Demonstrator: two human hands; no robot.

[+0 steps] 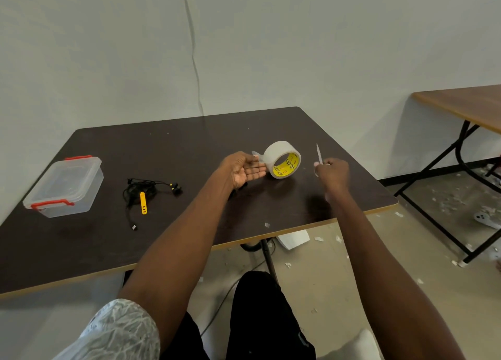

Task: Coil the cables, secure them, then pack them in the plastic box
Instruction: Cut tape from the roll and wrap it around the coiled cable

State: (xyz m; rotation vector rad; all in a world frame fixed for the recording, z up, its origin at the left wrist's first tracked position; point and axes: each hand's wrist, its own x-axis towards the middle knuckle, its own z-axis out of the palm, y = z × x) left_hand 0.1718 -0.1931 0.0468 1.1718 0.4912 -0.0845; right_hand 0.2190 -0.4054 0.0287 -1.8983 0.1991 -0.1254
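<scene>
A bundled black earphone cable (143, 190) lies on the dark table (168, 148), with a yellow cable tie (143, 203) across it. A clear plastic box (65, 186) with red latches stands closed at the far left. A roll of white tape (282, 159) with a yellow core stands on edge mid-table. My left hand (244, 169) is palm up with straight fingers touching the roll's left side. My right hand (332, 171) pinches a short strip of tape (319, 153), held upright to the right of the roll.
The table's front edge (298, 228) runs close to my knees. A second wooden table (461, 104) with black legs stands to the right. Scraps of tape and paper litter the floor (339, 251). A thin cable (193, 61) hangs down the wall.
</scene>
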